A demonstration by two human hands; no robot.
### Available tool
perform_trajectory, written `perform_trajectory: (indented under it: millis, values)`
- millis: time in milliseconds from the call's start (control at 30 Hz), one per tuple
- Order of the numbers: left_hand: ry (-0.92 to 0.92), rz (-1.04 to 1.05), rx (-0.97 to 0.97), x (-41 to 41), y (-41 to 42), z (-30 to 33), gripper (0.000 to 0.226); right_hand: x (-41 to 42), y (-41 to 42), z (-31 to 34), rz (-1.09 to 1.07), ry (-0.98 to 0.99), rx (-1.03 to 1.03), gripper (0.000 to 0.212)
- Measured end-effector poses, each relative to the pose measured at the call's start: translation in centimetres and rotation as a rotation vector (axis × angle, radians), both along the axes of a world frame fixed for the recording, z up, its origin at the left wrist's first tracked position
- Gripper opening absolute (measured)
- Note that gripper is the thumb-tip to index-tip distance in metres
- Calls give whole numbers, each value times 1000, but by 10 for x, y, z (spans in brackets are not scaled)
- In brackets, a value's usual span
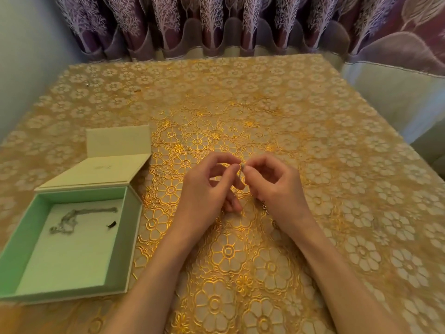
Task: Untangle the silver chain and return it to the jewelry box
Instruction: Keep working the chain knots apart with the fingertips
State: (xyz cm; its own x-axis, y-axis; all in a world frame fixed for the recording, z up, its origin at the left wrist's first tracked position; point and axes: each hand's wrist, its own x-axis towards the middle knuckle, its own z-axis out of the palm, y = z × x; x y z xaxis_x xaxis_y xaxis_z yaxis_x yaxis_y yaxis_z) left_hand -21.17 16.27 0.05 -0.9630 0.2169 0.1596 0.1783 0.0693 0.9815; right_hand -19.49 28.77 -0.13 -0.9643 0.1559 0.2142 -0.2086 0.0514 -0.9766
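Silver chain (241, 167) between both fingertip grips

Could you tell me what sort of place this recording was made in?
Most likely a room in a home: a table under a gold floral tablecloth, purple tree-patterned curtains hanging behind it, and an open jewelry box beside the person's hands.
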Motion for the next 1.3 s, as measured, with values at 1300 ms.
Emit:
perform_trajectory:
  millis: [1300]
  values:
    - [515,112,-320,-4,-6,-8,8,-1,9,-2,137,-75,-41,7]
